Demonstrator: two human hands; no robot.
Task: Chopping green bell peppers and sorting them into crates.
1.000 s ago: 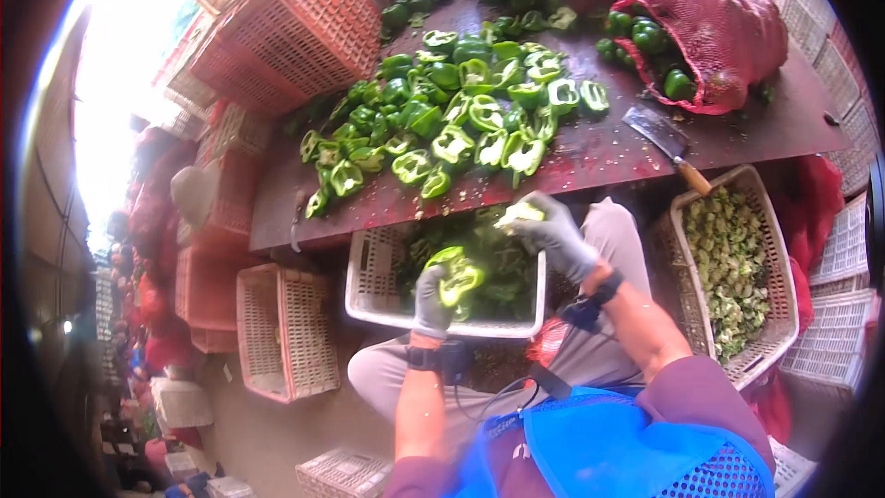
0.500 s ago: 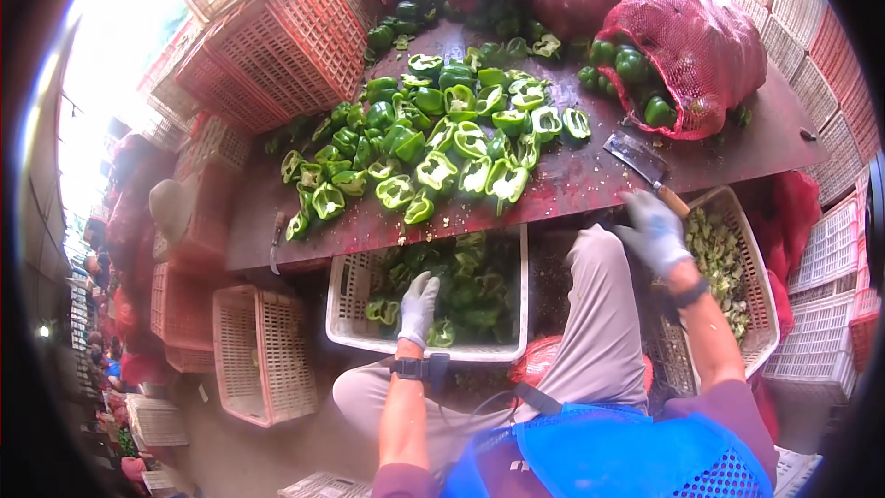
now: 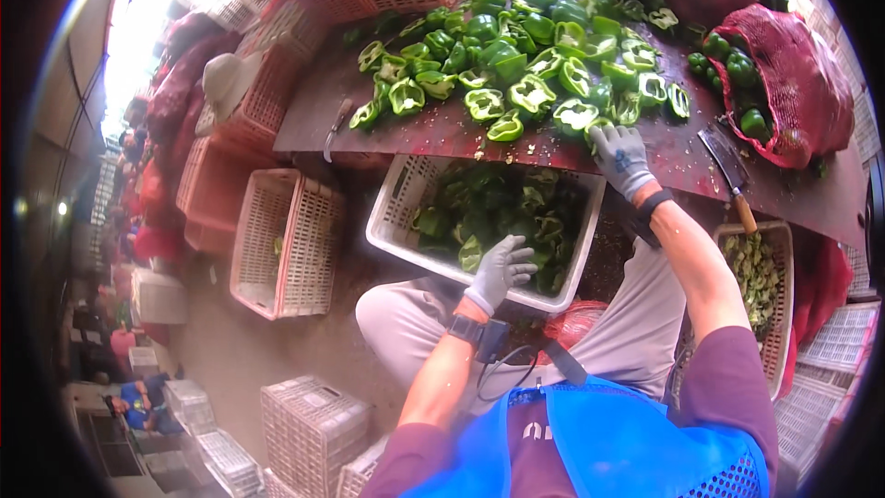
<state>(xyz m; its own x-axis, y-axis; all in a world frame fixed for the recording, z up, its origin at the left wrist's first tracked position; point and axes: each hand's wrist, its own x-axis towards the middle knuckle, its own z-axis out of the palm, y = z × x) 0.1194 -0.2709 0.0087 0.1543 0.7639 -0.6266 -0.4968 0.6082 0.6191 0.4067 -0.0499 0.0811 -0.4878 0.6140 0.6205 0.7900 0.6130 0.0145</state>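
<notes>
Grey-gloved, my right hand [image 3: 623, 160] reaches over the table's front edge, its fingers stretched out against the nearest of the cut green peppers [image 3: 532, 93]. Most of these halves lie cut side up in a wide spread. My left hand [image 3: 502, 271], also gloved, is over the near rim of a white plastic crate [image 3: 392, 213], fingers apart and holding nothing. Inside the crate are more pepper halves [image 3: 470, 253], under the table edge. To the right, a cleaver [image 3: 725, 157] rests on the table, its wooden handle sticking out past the edge.
A red mesh sack [image 3: 795, 83] spills whole peppers at the table's right. Below the cleaver handle, a crate [image 3: 784, 267] holds pale green scraps. A small knife [image 3: 336, 128] lies at the table's left edge. Pink crates [image 3: 286, 242] and a seated person [image 3: 146, 404] are to the left.
My right hand has moved left from beside the cleaver handle to the pepper halves. My left hand remains by the crate, fingers now spread. The whole view has shifted and turned.
</notes>
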